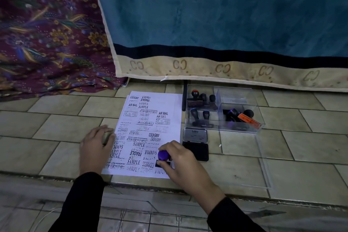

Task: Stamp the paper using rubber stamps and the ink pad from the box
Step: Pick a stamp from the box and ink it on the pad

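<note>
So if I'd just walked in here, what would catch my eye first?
Probably the sheet of paper on the tiled floor, crowded with black stamp marks such as SAMPLE, FRAGILE and AIR MAIL. At its near right corner the right hand presses a purple-handled stamp onto it, while the left hand rests flat on the left edge. Beside the paper sit an open ink pad and a clear box of more stamps.
</note>
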The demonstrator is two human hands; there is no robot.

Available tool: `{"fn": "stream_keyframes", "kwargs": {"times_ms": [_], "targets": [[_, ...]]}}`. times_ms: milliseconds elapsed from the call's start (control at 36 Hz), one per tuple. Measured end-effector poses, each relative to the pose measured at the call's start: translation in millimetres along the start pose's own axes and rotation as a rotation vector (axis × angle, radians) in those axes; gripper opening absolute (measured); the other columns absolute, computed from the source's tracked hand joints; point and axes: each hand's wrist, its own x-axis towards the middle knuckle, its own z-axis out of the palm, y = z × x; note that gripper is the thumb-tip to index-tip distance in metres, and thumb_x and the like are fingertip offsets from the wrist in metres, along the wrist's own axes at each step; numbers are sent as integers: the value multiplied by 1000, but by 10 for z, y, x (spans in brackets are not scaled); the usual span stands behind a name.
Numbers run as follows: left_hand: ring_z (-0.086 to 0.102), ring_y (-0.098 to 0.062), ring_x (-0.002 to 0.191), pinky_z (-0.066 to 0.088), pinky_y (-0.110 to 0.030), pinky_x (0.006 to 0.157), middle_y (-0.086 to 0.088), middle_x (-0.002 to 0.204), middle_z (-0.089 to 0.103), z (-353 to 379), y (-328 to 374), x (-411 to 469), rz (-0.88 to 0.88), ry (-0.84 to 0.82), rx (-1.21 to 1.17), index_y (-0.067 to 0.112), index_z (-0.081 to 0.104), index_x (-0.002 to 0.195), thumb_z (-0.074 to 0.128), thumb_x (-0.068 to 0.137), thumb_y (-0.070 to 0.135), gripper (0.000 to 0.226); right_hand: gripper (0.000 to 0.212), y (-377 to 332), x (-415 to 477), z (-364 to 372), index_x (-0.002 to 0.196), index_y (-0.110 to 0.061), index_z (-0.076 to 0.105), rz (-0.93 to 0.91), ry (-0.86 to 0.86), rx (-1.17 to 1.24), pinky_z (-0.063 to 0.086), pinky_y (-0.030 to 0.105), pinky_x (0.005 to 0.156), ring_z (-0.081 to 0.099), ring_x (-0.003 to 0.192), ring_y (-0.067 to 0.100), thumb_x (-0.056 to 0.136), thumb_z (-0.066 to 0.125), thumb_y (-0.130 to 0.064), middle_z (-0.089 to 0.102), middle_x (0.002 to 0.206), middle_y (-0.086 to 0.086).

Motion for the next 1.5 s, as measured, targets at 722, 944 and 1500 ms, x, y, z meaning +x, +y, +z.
{"fn": "stream_keyframes", "kwargs": {"times_ms": [722, 944, 1500], "targets": [[57, -29, 108, 44, -50, 95, -2, 121, 63, -20, 52, -12, 0, -15, 26, 21, 69, 102, 51, 83, 40, 32, 11, -6, -8, 113, 92, -13, 56, -44, 5, -19, 52, 34, 75, 57, 89, 17, 84, 63, -15, 57, 94, 1], [58, -29, 107, 45, -52, 94, -3, 119, 64, -6, 21, -8, 17, -9, 20, 19, 70, 101, 51, 83, 40, 34, 12, 1, -12, 125, 93, -14, 56, -19, 15, 10, 51, 34, 76, 57, 90, 16, 84, 63, -15, 56, 96, 0], [57, -24, 110, 42, -54, 99, 1, 119, 63, -41, 22, 2, -22, -20, -83, 23, 69, 102, 47, 82, 52, 41, 20, 1040, 684, -1561, 105, -16, 58, 363, 637, -26, 48, 10, 69, 61, 77, 3, 86, 64, -14, 59, 109, 3]]}}
